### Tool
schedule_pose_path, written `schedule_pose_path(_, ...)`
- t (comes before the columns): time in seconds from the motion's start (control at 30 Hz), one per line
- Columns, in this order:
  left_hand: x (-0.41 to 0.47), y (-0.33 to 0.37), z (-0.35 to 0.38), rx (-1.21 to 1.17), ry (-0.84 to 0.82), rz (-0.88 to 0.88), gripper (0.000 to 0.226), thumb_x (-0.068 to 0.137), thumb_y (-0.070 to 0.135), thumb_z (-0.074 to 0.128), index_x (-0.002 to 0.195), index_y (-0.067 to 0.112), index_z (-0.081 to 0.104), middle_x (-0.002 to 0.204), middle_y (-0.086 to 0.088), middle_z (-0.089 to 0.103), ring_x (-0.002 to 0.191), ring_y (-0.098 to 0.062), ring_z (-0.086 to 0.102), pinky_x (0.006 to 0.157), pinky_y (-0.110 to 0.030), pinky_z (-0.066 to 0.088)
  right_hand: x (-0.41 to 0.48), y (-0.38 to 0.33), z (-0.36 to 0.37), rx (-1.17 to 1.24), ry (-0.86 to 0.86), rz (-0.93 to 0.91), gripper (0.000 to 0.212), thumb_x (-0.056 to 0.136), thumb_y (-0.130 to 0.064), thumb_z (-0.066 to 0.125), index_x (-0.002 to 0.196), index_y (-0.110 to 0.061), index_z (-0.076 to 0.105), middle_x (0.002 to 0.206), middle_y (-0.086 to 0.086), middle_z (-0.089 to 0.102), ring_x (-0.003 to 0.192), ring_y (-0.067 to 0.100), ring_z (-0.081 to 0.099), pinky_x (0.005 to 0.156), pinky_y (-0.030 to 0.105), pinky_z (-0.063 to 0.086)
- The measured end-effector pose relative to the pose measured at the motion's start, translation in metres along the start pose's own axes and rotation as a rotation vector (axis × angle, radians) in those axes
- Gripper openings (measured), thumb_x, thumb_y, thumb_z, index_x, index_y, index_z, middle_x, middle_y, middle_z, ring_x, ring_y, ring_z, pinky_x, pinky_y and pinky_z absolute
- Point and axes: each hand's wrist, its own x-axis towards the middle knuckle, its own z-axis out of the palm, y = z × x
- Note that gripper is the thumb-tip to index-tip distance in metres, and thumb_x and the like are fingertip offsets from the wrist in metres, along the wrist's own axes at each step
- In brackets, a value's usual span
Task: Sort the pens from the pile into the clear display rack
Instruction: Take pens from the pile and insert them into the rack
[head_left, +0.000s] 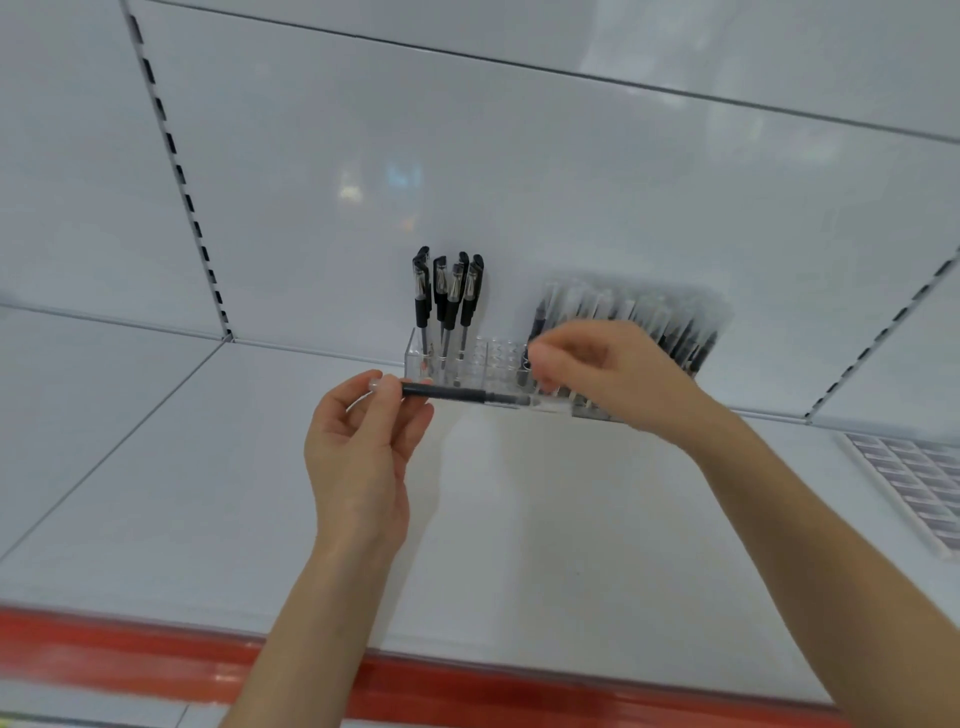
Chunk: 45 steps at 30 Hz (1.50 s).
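Between my left hand (358, 441) and right hand (587, 364): slim black-and-clear plastic pen (467, 395), level.
Left hand: pinches its black end.
Right hand: curled over the clear end; grip I cannot tell.
Behind both: clear plastic display rack (413, 353).

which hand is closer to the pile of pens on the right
Right. The right hand is directly in front of the pile of pens, overlapping it; the left hand, pinching a pen, is by the left end of the clear rack.
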Motion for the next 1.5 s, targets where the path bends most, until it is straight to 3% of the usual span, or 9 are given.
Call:
schedule_pose_path(0.17, 0.0, -0.002, 0.001, 0.049, -0.089, 0.003, 0.007, 0.089, 0.003, 0.055, 0.088, 0.01, 0.055, 0.068, 0.003, 0.066, 0.073, -0.013, 0.071, 0.07, -0.022, 0.057, -0.012, 0.011, 0.002, 0.625, 0.128, 0.147, 0.004, 0.081, -0.009, 0.063, 0.081, -0.013, 0.064, 0.062, -0.002, 0.068, 0.059, 0.009, 0.064, 0.061, 0.021, 0.055)
schedule_pose_path(0.27, -0.002, -0.005, 0.0, 0.357, -0.247, 0.027, 0.007, 0.087, 0.008, 0.059, 0.084, 0.015, 0.059, 0.072, 0.001, 0.07, 0.08, -0.015, 0.071, 0.076, -0.028, 0.056, -0.002, 0.015, -0.007, 0.907, 0.313, 0.178, 0.002, 0.082, -0.006, 0.06, 0.084, -0.007, 0.062, 0.06, -0.002, 0.068, 0.057, 0.007, 0.064, 0.059, 0.017, 0.054)
schedule_pose_path(0.37, -0.005, -0.013, -0.007, 0.891, -0.421, 0.171, 0.008, 0.085, 0.018, 0.063, 0.091, 0.024, 0.063, 0.093, 0.006, 0.07, 0.089, -0.006, 0.065, 0.09, -0.029, 0.049, 0.012, 0.016, -0.017, 0.786, 0.459, 0.139, 0.004, 0.083, -0.011, 0.064, 0.087, -0.01, 0.063, 0.064, -0.003, 0.068, 0.06, 0.007, 0.064, 0.064, 0.02, 0.054)
schedule_pose_path(0.43, -0.007, -0.023, -0.015, 1.359, -0.544, 0.299, 0.03, 0.089, 0.03, 0.057, 0.118, 0.022, 0.056, 0.121, 0.006, 0.059, 0.113, -0.007, 0.054, 0.098, -0.018, 0.034, 0.019, 0.017, -0.021, 0.595, 0.54, 0.074, 0.009, 0.083, -0.013, 0.066, 0.09, -0.014, 0.061, 0.072, 0.001, 0.068, 0.064, 0.01, 0.065, 0.07, 0.025, 0.056)
schedule_pose_path(0.57, -0.005, -0.039, -0.028, 1.956, -0.738, 0.263, 0.053, 0.094, 0.049, 0.035, 0.141, 0.025, 0.029, 0.155, -0.002, 0.019, 0.144, -0.02, 0.01, 0.114, -0.041, 0.017, 0.035, 0.014, -0.023, 0.194, 0.632, -0.079, 0.012, 0.083, -0.014, 0.063, 0.091, -0.023, 0.059, 0.081, -0.002, 0.066, 0.078, 0.012, 0.065, 0.079, 0.027, 0.054)
schedule_pose_path(0.77, -0.006, -0.041, -0.031, 2.059, -0.779, 0.223, 0.053, 0.094, 0.053, 0.025, 0.142, 0.029, 0.023, 0.157, -0.001, 0.008, 0.145, -0.025, 0.0, 0.113, -0.049, 0.012, 0.05, 0.013, -0.022, 0.041, 0.572, -0.136, 0.014, 0.085, -0.012, 0.062, 0.098, -0.01, 0.063, 0.083, -0.007, 0.059, 0.076, -0.003, 0.055, 0.075, 0.007, 0.045)
schedule_pose_path(1.0, -0.006, -0.042, -0.032, 2.054, -0.765, 0.228, 0.053, 0.094, 0.053, 0.026, 0.142, 0.029, 0.024, 0.157, -0.001, 0.008, 0.145, -0.025, 0.0, 0.113, -0.048, 0.011, 0.052, 0.02, -0.019, -0.095, 0.519, -0.154, 0.013, 0.086, -0.014, 0.061, 0.097, -0.008, 0.064, 0.083, -0.001, 0.06, 0.071, -0.003, 0.052, 0.069, 0.003, 0.04)
schedule_pose_path(1.2, -0.007, -0.042, -0.032, 2.049, -0.755, 0.23, 0.053, 0.094, 0.052, 0.027, 0.141, 0.029, 0.025, 0.157, -0.001, 0.008, 0.145, -0.025, 0.001, 0.113, -0.049, 0.011, 0.061, 0.015, -0.021, -0.216, 0.468, -0.152, 0.016, 0.087, -0.019, 0.059, 0.099, -0.011, 0.063, 0.082, -0.002, 0.06, 0.081, 0.014, 0.057, 0.08, 0.028, 0.047)
schedule_pose_path(1.5, -0.006, -0.042, -0.031, 2.043, -0.749, 0.24, 0.053, 0.094, 0.052, 0.027, 0.141, 0.029, 0.025, 0.156, -0.001, 0.01, 0.145, -0.024, 0.002, 0.113, -0.048, 0.012, 0.068, 0.01, -0.023, -0.283, 0.424, -0.149, 0.017, 0.086, -0.02, 0.059, 0.099, -0.011, 0.063, 0.088, 0.0, 0.062, 0.085, 0.018, 0.059, 0.083, 0.036, 0.049)
